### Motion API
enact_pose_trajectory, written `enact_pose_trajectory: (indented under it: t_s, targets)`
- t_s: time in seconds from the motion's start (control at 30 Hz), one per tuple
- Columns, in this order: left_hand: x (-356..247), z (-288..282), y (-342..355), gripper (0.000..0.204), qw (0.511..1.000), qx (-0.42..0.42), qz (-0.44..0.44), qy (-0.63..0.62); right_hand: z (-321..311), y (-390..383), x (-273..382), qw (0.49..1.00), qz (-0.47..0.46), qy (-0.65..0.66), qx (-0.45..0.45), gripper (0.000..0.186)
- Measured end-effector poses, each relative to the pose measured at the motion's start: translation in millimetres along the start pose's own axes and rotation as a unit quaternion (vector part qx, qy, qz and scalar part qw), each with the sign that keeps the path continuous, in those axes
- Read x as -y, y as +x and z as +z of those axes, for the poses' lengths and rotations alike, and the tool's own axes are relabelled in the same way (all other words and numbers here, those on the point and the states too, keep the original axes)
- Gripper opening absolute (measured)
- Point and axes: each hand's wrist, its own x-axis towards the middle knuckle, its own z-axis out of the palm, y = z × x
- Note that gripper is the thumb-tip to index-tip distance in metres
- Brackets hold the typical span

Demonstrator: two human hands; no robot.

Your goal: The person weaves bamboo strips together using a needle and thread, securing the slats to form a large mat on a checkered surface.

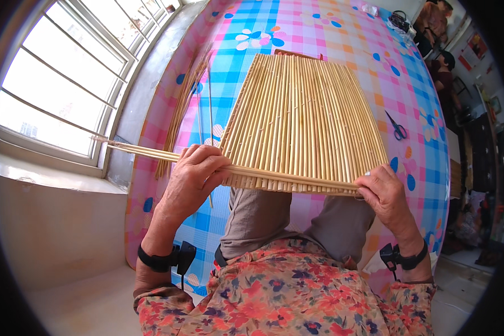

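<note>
Left hand (196, 171) clutches long stalks (288, 176) at 8 o'clock on the mat (302, 117); right hand (382, 193) pinches them around 4. Probably light, stiff, snappable; hold both ends.

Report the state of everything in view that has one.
Stalk mat, stalks joined side by side
Long stalks, held across the mat's near edge
Left hand, closed on the long stalks
Right hand, pinching the long stalks
Loose stalks, lying unjoined
Scissors, lying flat; open or shut unclear
</note>
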Motion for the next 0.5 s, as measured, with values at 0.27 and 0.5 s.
enact_pose_trajectory:
  t_s: [0.27, 0.5]
  targets:
    - [-3.3, -3.6, -3.9, 0.018, 0.999, 0.013, -0.016, -0.034, -1.8, -2.5, 0.4, 1.000, 0.009, -0.001, 0.007, 0.019]
    - [-10.7, -1.2, -14.0, 0.016, 0.999, -0.016, -0.034, -0.032, -0.7, -4.6, 0.6, 1.000, 0.018, 0.012, 0.009, 0.019]
